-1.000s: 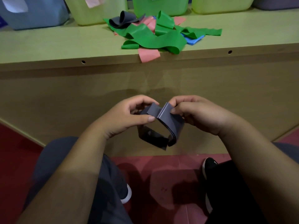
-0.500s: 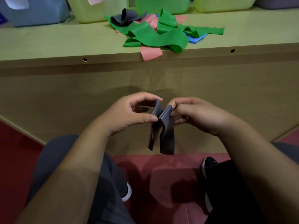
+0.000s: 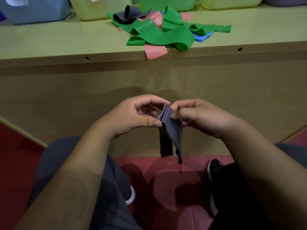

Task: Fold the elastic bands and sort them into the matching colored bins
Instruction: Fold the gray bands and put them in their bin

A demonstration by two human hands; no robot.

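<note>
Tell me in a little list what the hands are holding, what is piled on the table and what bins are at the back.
left hand: pinches the top of the held grey band
right hand: pinches the same top from the other side
held grey band: folded, its ends hang down
table: bears a pile of loose bands
pile: green band, pink band, blue band, second grey band
bins at the back: blue bin, green bin, yellow-green bins
</note>
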